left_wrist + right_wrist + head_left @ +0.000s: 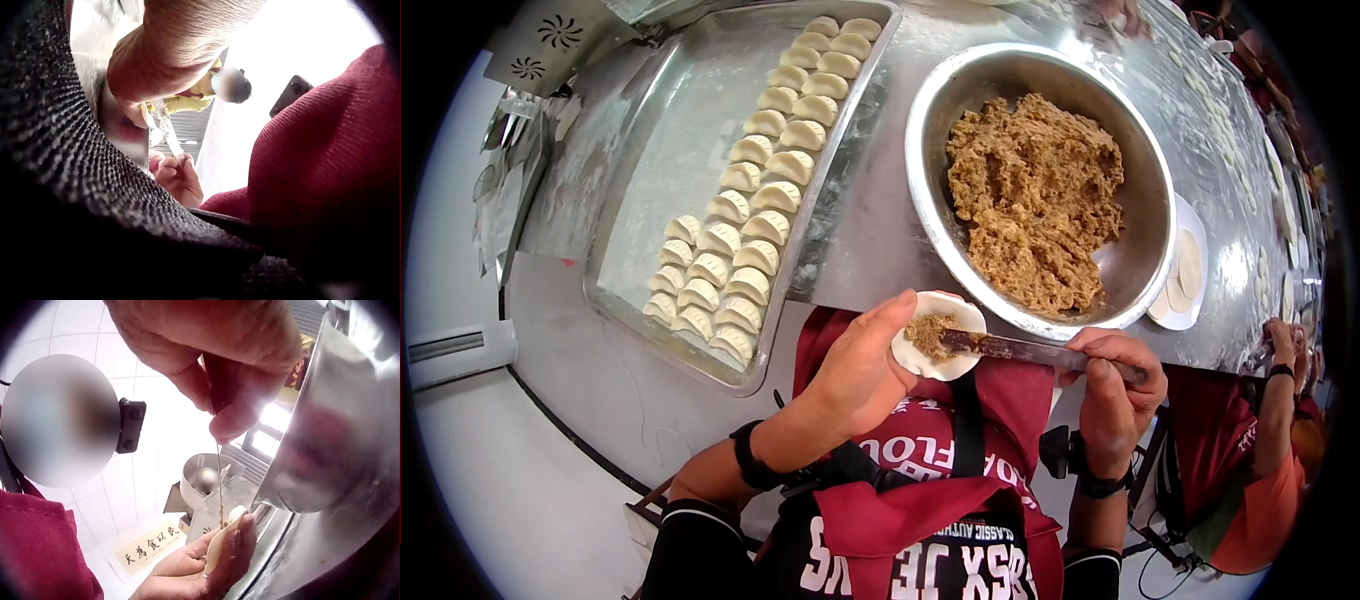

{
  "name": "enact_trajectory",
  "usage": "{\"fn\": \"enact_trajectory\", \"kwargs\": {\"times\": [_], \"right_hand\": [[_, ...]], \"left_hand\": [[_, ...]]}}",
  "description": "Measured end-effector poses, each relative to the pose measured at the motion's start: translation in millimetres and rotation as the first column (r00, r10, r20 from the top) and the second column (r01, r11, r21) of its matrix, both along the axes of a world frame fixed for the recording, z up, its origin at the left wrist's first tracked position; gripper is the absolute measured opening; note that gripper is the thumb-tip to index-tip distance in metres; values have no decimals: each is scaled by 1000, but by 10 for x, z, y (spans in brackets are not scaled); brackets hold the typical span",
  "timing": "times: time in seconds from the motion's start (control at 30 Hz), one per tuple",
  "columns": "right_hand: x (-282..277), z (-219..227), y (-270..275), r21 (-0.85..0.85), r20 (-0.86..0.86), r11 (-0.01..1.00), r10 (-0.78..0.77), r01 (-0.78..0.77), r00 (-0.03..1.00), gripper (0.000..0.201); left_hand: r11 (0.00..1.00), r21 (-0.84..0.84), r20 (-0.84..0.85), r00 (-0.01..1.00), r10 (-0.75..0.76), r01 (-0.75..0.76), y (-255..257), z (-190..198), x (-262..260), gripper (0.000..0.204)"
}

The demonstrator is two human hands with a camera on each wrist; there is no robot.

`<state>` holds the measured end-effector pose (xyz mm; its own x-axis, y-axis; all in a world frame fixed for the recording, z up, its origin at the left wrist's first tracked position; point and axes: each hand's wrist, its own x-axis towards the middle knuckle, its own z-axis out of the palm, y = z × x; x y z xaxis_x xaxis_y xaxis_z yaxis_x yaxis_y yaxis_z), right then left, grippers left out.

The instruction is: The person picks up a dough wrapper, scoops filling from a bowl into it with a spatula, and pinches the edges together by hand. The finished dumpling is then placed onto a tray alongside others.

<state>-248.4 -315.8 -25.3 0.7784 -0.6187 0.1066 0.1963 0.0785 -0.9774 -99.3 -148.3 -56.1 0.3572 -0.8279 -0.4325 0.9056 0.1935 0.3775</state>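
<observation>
My left hand (pixel 862 362) holds a round dumpling wrapper (pixel 968 314) at its left edge, close to the bowl's near rim. A patch of brown filling (pixel 922 340) lies on the wrapper's middle. The right hand (pixel 1122 395) grips a flat, narrow filling spatula (pixel 1035 351), whose tip touches that filling. Seen from the right wrist, the spatula (pixel 219 481) appears edge-on as a thin line reaching down to the wrapper (pixel 215 551). From the left wrist, the right hand (pixel 180 182) shows beyond the left, pinching the spatula's end.
A big steel bowl (pixel 927 200) of minced filling (pixel 1040 200) stands ahead on the metal table. To its left, a metal tray (pixel 680 140) bears rows of pleated dumplings (pixel 752 255). Wrappers (pixel 1188 265) lie on a white plate right of the bowl. Another person's hand (pixel 1282 340) is farther right.
</observation>
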Motion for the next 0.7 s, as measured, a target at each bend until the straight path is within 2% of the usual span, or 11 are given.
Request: {"fn": "enact_trajectory", "kwargs": {"times": [0.07,0.23,0.37,0.43,0.47,0.53,0.7], "right_hand": [[16,-2,4,4,6,1000,-27,27,1000,14],[-3,-26,-82,35,52,999,-39,37,998,12],[-56,35,-295,-110,133,976,-175,190,975,10],[-53,34,-347,-227,94,956,-170,187,981,10],[-54,26,-368,-284,73,942,-167,181,983,11],[-36,-9,-381,-295,47,948,-107,116,993,12],[43,-60,-396,-416,-62,909,-33,4,998,9]], "left_hand": [[1000,2,43,999,-27,27,10,-12,9,41],[998,52,-28,999,31,-29,1,-2,13,37],[995,90,-57,998,35,-30,37,-19,40,36],[987,151,-56,997,61,-52,12,-17,27,35],[991,124,-68,996,49,-40,8,-20,27,35],[997,73,-91,995,27,-20,19,-32,37,35],[994,106,-70,997,36,-28,-4,-68,16,36]]}}
